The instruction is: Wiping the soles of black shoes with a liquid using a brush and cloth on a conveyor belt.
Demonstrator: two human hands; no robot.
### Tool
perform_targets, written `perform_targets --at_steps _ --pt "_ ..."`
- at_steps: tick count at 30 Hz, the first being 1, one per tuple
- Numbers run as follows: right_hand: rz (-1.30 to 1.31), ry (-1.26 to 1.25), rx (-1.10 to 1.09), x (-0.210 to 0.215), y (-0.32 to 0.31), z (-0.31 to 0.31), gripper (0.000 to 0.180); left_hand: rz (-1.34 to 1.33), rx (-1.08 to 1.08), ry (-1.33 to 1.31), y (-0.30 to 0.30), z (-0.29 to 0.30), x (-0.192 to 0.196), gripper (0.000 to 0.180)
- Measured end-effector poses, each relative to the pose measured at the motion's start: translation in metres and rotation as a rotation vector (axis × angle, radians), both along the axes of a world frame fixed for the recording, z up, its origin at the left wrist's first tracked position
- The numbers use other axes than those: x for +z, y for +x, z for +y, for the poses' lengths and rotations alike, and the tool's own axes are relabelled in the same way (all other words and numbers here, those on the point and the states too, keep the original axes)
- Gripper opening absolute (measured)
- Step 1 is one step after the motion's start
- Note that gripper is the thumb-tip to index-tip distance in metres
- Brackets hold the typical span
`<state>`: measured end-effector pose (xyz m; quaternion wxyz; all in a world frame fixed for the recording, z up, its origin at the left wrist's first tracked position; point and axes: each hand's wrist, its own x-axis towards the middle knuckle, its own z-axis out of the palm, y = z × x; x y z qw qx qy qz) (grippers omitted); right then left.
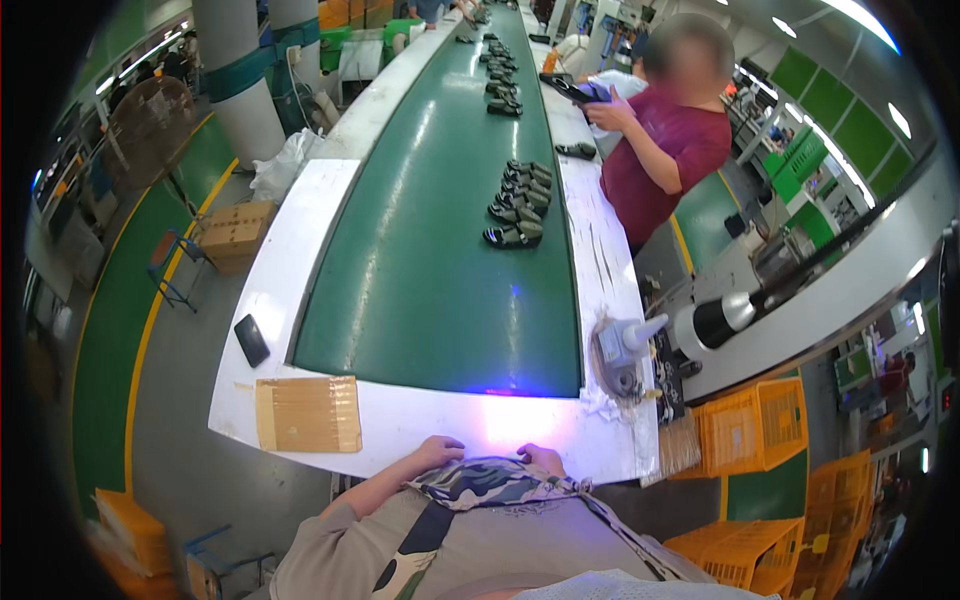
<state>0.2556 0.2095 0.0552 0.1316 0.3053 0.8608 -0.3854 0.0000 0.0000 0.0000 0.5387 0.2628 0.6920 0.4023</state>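
Both hands [438,452] are at the near edge of a white table [410,420], with dark shoes [515,236] on its green belt [420,300].

Head camera: worn on the head, facing down and forward
Green belt [420,300]: seen lengthwise from one end, running far off
Left hand [438,452], right hand [542,459]: near, seen from above
Shirt [520,545]: very near, low in view

Just bodyward of the left grip [440,452] and right grip [542,461], a bunched camouflage apron [500,484] in dark, green and pale patches has a broad left strap [427,528] and slimmer right strap [622,533] over a taupe short-sleeved shirt [490,550].
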Motion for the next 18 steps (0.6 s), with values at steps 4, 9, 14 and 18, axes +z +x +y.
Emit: perform_targets --at_steps 4,9,14,18 --pt "0.017 0.054 0.055 0.006 0.031 -0.016 0.036 0.041 0.071 -0.019 0.043 -0.013 0.015 0.026" --pt "0.046 0.167 0.096 -0.004 0.057 0.017 0.031 -0.454 0.401 -0.072 0.042 -0.006 0.027 0.026" --pt "0.013 0.015 -0.028 0.027 0.085 0.048 0.043 -0.333 0.454 -0.18 0.053 0.016 0.043 0.026" --pt "-0.051 -0.006 -0.059 0.014 0.117 0.066 0.041 -0.219 0.512 -0.197 0.06 0.021 0.043 0.025"
